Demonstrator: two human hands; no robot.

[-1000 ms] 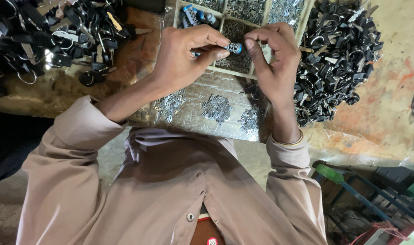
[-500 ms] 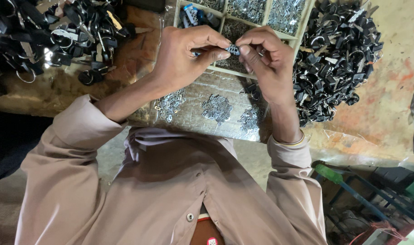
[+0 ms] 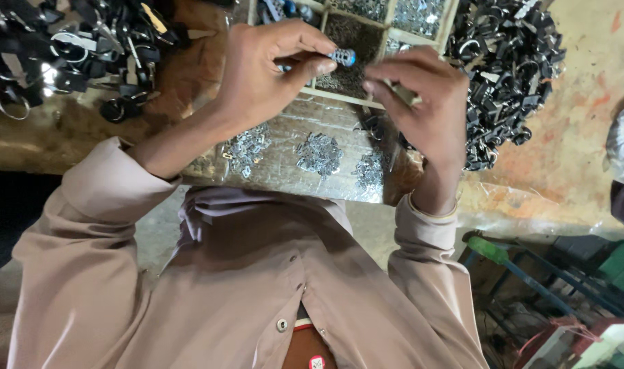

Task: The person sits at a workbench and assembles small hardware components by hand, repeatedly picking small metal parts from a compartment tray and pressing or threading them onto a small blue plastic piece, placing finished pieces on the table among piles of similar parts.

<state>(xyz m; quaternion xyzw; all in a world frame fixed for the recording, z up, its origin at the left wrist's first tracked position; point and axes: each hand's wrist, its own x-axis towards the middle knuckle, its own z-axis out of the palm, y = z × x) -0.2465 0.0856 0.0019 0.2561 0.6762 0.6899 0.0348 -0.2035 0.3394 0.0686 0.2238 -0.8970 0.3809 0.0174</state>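
Observation:
My left hand [image 3: 271, 75] pinches a small ribbed metal part with a blue tip [image 3: 342, 57] between thumb and forefinger, above a wooden compartment tray [image 3: 387, 27]. My right hand [image 3: 424, 102] hovers just right of the part, a short gap away. Its thumb and fingertips are pinched together, and I cannot make out anything between them. Both hands hang over the tray's near edge and a shiny metal sheet [image 3: 284, 167].
Three small heaps of silvery clips [image 3: 319, 152] lie on the metal sheet. Piles of black metal-ringed pieces sit at the far left [image 3: 59, 48] and far right [image 3: 510, 61]. The tray's compartments hold small metal bits. A green-handled tool [image 3: 493, 249] lies on the floor at lower right.
My right hand, which was touching the blue-tipped part together with the left, has drawn away to the right. The left hand keeps hold of the part.

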